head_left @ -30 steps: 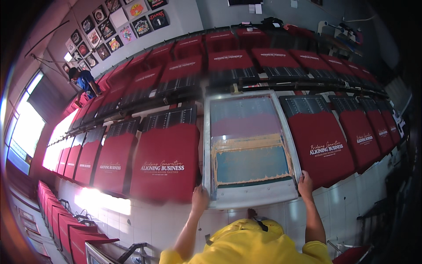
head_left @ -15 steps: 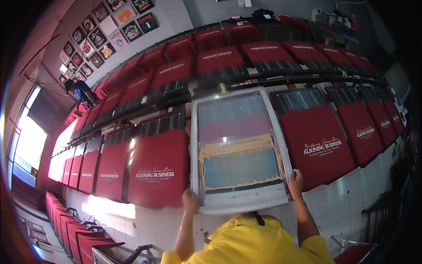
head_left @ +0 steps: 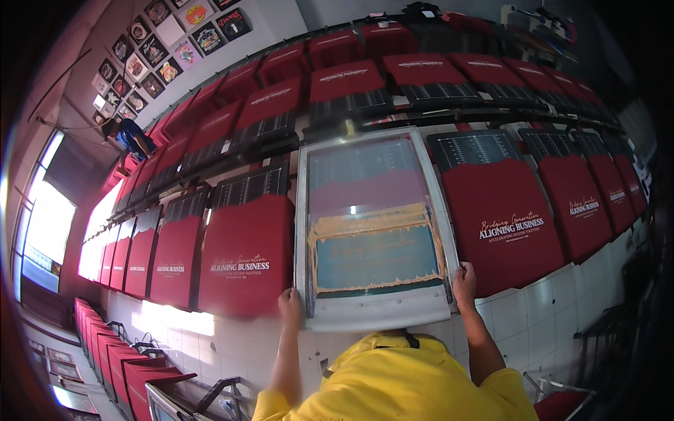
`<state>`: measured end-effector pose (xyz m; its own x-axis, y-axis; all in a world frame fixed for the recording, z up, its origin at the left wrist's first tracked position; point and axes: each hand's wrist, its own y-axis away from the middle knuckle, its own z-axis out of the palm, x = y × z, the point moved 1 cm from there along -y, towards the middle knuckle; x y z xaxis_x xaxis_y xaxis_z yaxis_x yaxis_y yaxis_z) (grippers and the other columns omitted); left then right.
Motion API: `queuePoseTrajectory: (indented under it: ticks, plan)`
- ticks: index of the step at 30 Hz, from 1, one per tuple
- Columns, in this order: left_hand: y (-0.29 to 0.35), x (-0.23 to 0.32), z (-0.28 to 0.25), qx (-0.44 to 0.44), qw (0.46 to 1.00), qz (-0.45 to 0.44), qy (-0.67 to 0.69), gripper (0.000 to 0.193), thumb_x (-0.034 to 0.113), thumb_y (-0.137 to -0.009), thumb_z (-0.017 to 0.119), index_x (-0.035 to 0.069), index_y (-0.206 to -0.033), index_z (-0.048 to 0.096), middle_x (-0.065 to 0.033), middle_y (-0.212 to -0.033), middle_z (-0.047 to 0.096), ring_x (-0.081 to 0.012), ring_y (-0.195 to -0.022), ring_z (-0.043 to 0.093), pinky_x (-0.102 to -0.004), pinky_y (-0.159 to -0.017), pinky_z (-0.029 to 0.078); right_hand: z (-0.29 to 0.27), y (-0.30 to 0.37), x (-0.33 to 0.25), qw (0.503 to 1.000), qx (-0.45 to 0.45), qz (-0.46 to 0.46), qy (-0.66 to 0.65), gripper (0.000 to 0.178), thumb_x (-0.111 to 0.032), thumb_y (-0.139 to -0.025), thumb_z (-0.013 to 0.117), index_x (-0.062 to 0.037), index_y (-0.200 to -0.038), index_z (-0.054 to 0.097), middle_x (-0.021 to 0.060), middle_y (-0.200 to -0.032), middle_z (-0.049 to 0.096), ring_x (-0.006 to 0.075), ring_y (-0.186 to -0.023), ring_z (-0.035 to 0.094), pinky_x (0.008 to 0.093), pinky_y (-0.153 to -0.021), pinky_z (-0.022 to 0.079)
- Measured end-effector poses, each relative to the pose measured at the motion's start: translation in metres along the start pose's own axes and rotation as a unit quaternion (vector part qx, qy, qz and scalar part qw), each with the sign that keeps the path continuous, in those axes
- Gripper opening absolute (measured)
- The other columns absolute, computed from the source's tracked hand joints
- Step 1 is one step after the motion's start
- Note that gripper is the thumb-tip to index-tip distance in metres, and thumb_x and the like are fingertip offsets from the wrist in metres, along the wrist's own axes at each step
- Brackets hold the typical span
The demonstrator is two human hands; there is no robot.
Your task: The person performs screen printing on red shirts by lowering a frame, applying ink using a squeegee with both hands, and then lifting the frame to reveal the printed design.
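Between my hands lies a screen printing frame point(head_left: 375, 313) with a pale metal rim, over a dark board with a red shirt that shows through its mesh point(head_left: 365, 165). Its blue stencil area point(head_left: 375, 263) is edged with tan tape or residue, and faint lettering shows in it. My left hand point(head_left: 290, 306) is closed round the frame's near left corner. On the near right side, my right hand point(head_left: 464, 284) grips the rim with its fingers curled. Red shirts with white print flank the frame, one on the left point(head_left: 246, 245) and one on the right point(head_left: 502, 217).
A dark rail with another row of boards and red shirts point(head_left: 347, 84) runs behind the frame. Far left, a person in blue point(head_left: 132, 137) bends over the row. Red panels on a rack point(head_left: 116, 351) stand at the lower left, beside a tiled floor point(head_left: 189, 337).
The whole view has shifted slightly, so the surroundings sit a little higher and further left. Both hands keep their hold on the frame. Lettering in the blue area shows more plainly now.
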<state>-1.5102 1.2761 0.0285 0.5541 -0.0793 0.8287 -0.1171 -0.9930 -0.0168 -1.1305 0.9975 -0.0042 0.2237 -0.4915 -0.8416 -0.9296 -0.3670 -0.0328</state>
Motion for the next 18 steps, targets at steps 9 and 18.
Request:
queuePoseTrajectory:
  ticks: [9,18]
  plan:
    - [0.013,0.037,-0.015,0.004,0.999,-0.013,0.03,0.038,0.024,-0.095,0.054,-0.011,-0.085,0.062,-0.0084,-0.062,0.051,-0.0146,-0.062,0.044,-0.0355,-0.058,0.038,-0.012,0.004,0.014,0.996,-0.021,0.027,-0.084,0.026,-0.01,-0.093,0.051,0.007,-0.109,0.063,0.0211,-0.097,0.068,0.028,-0.094,0.067,0.0363,-0.085,0.049]
    - [-0.018,0.039,0.001,0.022,0.998,0.001,0.056,0.039,0.023,-0.096,0.054,-0.009,-0.075,0.057,-0.0017,-0.06,0.047,-0.0106,-0.06,0.041,-0.0344,-0.054,0.034,-0.002,-0.024,-0.022,0.997,-0.007,-0.029,-0.072,0.027,-0.011,-0.094,0.051,0.0058,-0.111,0.064,0.0218,-0.101,0.069,0.0331,-0.097,0.067,0.0376,-0.086,0.05]
